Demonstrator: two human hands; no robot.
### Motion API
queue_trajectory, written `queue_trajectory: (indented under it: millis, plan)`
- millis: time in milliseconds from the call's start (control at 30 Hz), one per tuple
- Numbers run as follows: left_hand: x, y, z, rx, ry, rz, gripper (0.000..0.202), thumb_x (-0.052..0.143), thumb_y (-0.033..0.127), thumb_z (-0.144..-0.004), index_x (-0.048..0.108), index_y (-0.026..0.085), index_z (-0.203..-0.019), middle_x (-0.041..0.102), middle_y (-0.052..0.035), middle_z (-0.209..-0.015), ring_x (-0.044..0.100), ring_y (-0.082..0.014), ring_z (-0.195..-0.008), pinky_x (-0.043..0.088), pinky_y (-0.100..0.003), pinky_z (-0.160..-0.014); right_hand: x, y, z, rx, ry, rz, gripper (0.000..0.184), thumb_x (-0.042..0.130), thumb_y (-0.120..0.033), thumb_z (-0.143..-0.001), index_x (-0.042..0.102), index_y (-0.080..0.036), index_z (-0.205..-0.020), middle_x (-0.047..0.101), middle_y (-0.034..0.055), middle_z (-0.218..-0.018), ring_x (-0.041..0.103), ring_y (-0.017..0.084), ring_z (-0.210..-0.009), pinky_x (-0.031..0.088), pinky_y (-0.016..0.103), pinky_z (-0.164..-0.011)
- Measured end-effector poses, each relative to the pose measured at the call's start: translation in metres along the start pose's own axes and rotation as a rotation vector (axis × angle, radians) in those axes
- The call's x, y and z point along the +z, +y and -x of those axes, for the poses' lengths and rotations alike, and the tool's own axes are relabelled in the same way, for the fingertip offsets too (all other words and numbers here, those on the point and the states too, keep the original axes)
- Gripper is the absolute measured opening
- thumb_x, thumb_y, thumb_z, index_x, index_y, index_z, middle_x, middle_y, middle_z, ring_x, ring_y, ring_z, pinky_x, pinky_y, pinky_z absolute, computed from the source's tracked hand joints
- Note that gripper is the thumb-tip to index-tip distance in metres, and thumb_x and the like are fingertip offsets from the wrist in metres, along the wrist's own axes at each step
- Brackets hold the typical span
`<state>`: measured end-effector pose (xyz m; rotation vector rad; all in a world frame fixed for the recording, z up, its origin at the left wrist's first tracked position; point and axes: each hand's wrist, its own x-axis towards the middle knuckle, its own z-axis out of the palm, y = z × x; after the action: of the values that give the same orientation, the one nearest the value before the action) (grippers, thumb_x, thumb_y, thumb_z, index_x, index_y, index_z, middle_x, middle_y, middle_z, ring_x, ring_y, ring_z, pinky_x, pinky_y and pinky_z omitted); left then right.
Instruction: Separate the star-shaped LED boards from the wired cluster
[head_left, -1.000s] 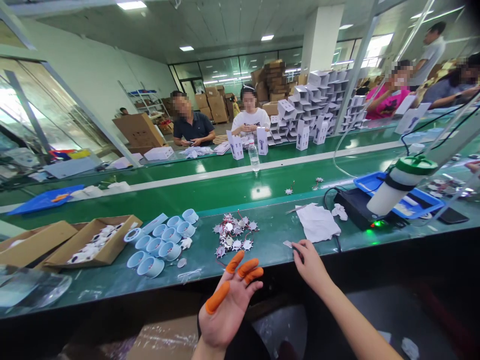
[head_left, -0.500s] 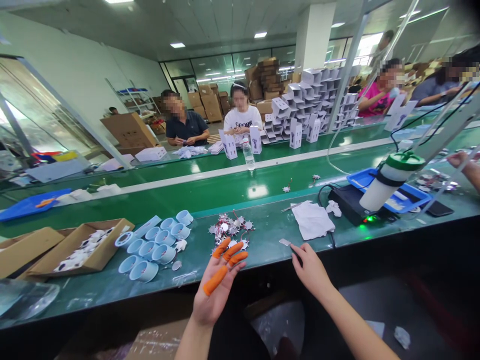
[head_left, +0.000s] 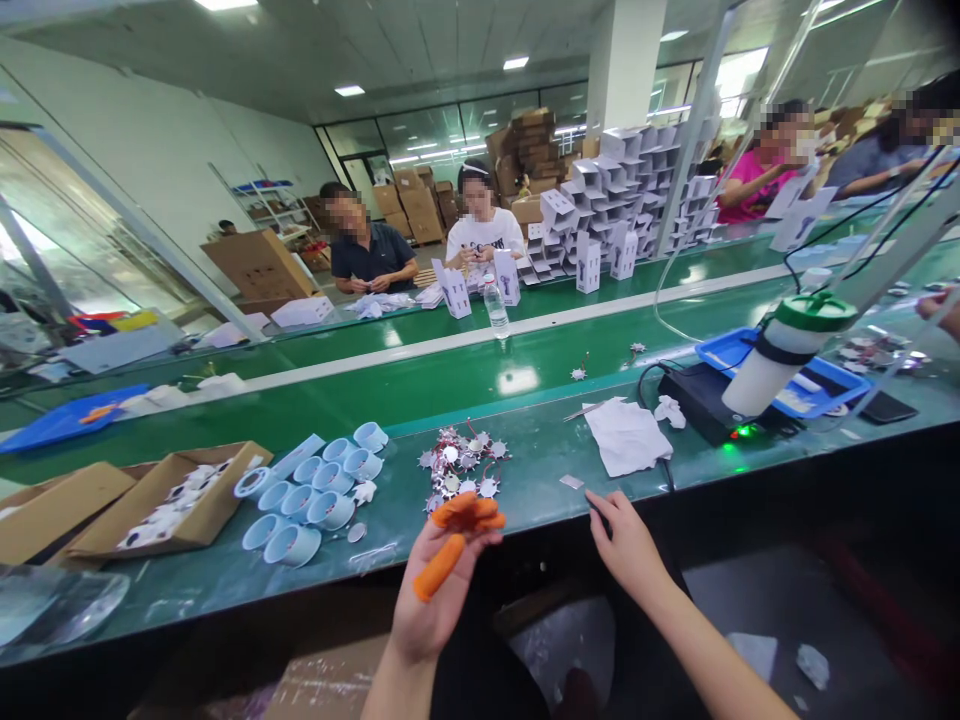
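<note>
My left hand [head_left: 444, 575], with orange finger cots on its thumb and several fingers, is palm up at the table's front edge. Its fingers are bent but apart from the thumb, and nothing shows in it. Just beyond lies a pile of silvery star-shaped parts with red wires [head_left: 461, 460]. My right hand [head_left: 626, 545] reaches over the edge, index finger stretched out, thumb apart, holding nothing visible. Close to its fingertip a small clear rectangular piece [head_left: 571, 481] lies flat on the table. Behind that piece are a white cloth [head_left: 626, 437] and tweezers [head_left: 583, 411].
Light blue cups [head_left: 292, 546] stand at left, beside a cardboard box [head_left: 169, 510] of white parts. To the right are a black box with a green light [head_left: 705, 410], a green-capped bottle [head_left: 787, 355] and a blue tray [head_left: 840, 385]. Co-workers sit across the green belt [head_left: 420, 385].
My left hand has moved slightly right and its fingers have curled inward. My right fingertip now sits a little farther from the clear piece. The view has shifted slightly.
</note>
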<state>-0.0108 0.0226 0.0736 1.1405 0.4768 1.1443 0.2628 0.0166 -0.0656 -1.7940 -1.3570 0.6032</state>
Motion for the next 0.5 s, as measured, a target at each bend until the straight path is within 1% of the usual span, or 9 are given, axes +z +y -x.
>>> queue_trajectory:
  millis: [33,100,133,200,267,300,367,433,500]
  plan:
    - [-0.009,0.000,-0.005,0.030,0.083,-0.339,0.033,0.067,0.042,-0.088,0.070,0.032,-0.120,0.067,-0.0032,-0.121,0.065,-0.0187,-0.111,0.055,-0.030,-0.096,0.000,0.000,0.001,0.008,0.001,-0.014,0.062,0.028,-0.057,-0.094,0.058,-0.029,-0.140,0.052,0.0067,-0.117,0.050,0.004,-0.104,0.044,0.024,-0.107]
    - [-0.030,-0.002,-0.018,0.116,0.167,-0.999,0.029,0.065,0.045,-0.091,0.071,0.032,-0.116,0.066,-0.0018,-0.122,0.061,-0.0191,-0.115,0.050,-0.036,-0.103,0.000,0.001,0.004,0.018,0.011,-0.038,0.062,0.028,-0.059,-0.093,0.060,-0.029,-0.137,0.052,0.0062,-0.117,0.050,0.003,-0.103,0.044,0.023,-0.107]
    - [-0.039,-0.005,-0.026,0.168,0.169,-1.253,0.028,0.061,0.042,-0.094,0.070,0.030,-0.116,0.067,-0.0015,-0.121,0.060,-0.0195,-0.116,0.048,-0.040,-0.106,0.001,0.002,0.006,0.020,0.019,-0.051,0.062,0.028,-0.060,-0.093,0.061,-0.029,-0.136,0.052,0.0059,-0.117,0.050,0.003,-0.101,0.044,0.023,-0.106]
    - [-0.053,-0.011,-0.040,0.218,0.088,-1.631,0.030,0.051,0.034,-0.098,0.068,0.025,-0.121,0.067,-0.0030,-0.120,0.059,-0.0216,-0.114,0.049,-0.046,-0.105,0.002,0.005,0.007,0.025,0.038,-0.079,0.062,0.029,-0.062,-0.093,0.063,-0.030,-0.133,0.053,0.0053,-0.115,0.049,0.002,-0.099,0.044,0.022,-0.105]
    - [-0.058,-0.018,-0.054,0.171,-0.074,-1.879,0.038,0.043,0.026,-0.100,0.063,0.021,-0.132,0.065,-0.0053,-0.124,0.058,-0.0223,-0.115,0.052,-0.046,-0.104,0.003,0.007,0.007,0.036,0.053,-0.099,0.061,0.030,-0.063,-0.092,0.063,-0.030,-0.131,0.054,0.0046,-0.114,0.049,0.002,-0.095,0.044,0.020,-0.102]
    - [-0.057,-0.021,-0.060,0.139,-0.161,-1.954,0.041,0.040,0.023,-0.100,0.061,0.021,-0.136,0.064,-0.0052,-0.127,0.058,-0.0221,-0.115,0.053,-0.045,-0.104,0.002,0.006,0.005,0.041,0.053,-0.101,0.060,0.030,-0.063,-0.092,0.062,-0.030,-0.131,0.054,0.0042,-0.114,0.048,0.001,-0.094,0.044,0.020,-0.100]
    - [-0.051,-0.025,-0.072,0.115,-0.319,-2.024,0.051,0.034,0.013,-0.097,0.055,0.024,-0.143,0.059,-0.0030,-0.137,0.056,-0.0226,-0.118,0.054,-0.045,-0.103,0.001,-0.001,0.001,0.026,0.037,-0.071,0.057,0.029,-0.060,-0.094,0.058,-0.033,-0.135,0.053,0.0038,-0.117,0.048,0.001,-0.095,0.043,0.020,-0.101]
    - [-0.043,-0.027,-0.083,0.081,-0.442,-2.089,0.067,0.029,0.002,-0.090,0.048,0.028,-0.149,0.051,-0.0015,-0.147,0.055,-0.0251,-0.120,0.054,-0.048,-0.100,-0.003,-0.012,-0.005,-0.010,0.006,0.026,0.057,0.026,-0.055,-0.096,0.050,-0.038,-0.144,0.051,0.0043,-0.120,0.048,0.003,-0.101,0.041,0.023,-0.104]
    - [-0.037,-0.028,-0.094,0.031,-0.526,-2.161,0.077,0.029,-0.004,-0.082,0.047,0.028,-0.150,0.048,-0.0046,-0.150,0.054,-0.0285,-0.121,0.054,-0.051,-0.099,-0.006,-0.024,-0.010,-0.036,-0.028,0.174,0.057,0.024,-0.053,-0.096,0.045,-0.043,-0.148,0.050,0.0055,-0.122,0.046,0.007,-0.106,0.040,0.028,-0.105]
